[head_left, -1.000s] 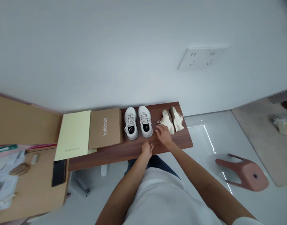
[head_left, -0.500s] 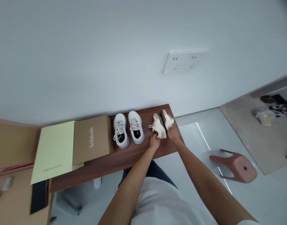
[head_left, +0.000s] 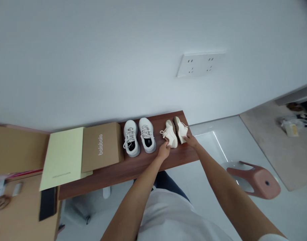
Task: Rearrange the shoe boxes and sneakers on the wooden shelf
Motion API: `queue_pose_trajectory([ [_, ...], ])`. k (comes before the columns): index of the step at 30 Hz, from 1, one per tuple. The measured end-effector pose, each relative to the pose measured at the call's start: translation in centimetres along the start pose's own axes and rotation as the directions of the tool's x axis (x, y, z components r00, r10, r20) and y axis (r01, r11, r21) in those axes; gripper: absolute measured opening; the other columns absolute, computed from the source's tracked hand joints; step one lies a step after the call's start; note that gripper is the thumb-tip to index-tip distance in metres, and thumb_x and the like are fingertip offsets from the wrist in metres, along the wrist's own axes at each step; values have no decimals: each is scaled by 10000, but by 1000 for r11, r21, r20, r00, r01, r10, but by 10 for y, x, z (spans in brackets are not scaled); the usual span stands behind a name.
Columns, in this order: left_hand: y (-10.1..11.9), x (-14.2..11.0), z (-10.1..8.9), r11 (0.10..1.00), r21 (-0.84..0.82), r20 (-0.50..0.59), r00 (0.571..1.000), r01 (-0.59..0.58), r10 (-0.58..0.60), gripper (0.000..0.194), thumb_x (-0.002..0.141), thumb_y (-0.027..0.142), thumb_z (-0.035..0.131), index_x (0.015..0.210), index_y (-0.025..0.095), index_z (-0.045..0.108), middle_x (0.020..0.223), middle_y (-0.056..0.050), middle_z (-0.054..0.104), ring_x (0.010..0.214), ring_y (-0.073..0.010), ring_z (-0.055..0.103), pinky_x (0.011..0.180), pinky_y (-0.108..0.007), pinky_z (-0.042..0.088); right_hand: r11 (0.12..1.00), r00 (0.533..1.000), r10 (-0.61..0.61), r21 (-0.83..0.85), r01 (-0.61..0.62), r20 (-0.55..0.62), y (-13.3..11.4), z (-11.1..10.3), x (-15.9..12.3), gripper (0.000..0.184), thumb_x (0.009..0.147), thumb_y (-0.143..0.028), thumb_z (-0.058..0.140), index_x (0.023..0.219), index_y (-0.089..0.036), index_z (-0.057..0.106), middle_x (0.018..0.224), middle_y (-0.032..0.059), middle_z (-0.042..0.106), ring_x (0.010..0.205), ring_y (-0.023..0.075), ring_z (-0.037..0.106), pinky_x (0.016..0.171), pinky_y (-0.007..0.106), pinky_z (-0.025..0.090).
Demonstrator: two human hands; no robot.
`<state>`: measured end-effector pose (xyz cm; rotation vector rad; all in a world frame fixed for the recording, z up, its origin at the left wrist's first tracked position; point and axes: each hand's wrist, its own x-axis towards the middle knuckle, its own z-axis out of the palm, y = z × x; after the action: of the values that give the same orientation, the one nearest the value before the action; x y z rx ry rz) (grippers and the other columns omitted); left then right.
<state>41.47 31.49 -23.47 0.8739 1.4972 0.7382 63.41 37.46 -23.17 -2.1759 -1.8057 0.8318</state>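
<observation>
A pair of small cream shoes lies on its sides at the right end of a dark wooden bench (head_left: 133, 167), soles facing each other. My left hand (head_left: 164, 150) grips the heel of the left cream shoe (head_left: 170, 133). My right hand (head_left: 192, 140) holds the heel of the right cream shoe (head_left: 180, 129). A pair of white sneakers (head_left: 139, 140) stands upright just left of them, toes toward the wall.
A brown "balabala" shoe box (head_left: 102, 146) and a pale yellow box lid (head_left: 64, 157) lie on the bench's left part. A tipped pink stool (head_left: 256, 177) lies on the floor to the right. A cardboard surface with a black phone (head_left: 47, 207) is at lower left.
Both hands moved from the bench's middle to the cream shoes and closed on their heels; the shoes shifted slightly. The view swung a little.
</observation>
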Motion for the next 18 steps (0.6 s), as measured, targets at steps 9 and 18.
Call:
queue_pose_trajectory([
  [9, 23, -3, -12, 993, 76, -98, 990, -89, 96, 170, 799, 108, 705, 939, 204, 697, 1155, -132, 700, 1244, -302, 581, 1148, -399, 347, 994, 994, -104, 39, 105, -10, -27, -5, 2, 201, 886, -393, 605, 864, -206, 674, 907, 62, 731, 919, 227, 660, 831, 311, 490],
  [18, 51, 6, -16, 997, 70, -184, 983, -18, 31, 156, 784, 77, 703, 862, 210, 678, 1141, -135, 664, 1313, -341, 510, 1127, -399, 332, 973, 972, -191, -153, 170, -136, -59, 0, 1, 244, 901, -345, 632, 1029, -167, 736, 992, 146, 740, 1212, 309, 545, 951, 367, 466],
])
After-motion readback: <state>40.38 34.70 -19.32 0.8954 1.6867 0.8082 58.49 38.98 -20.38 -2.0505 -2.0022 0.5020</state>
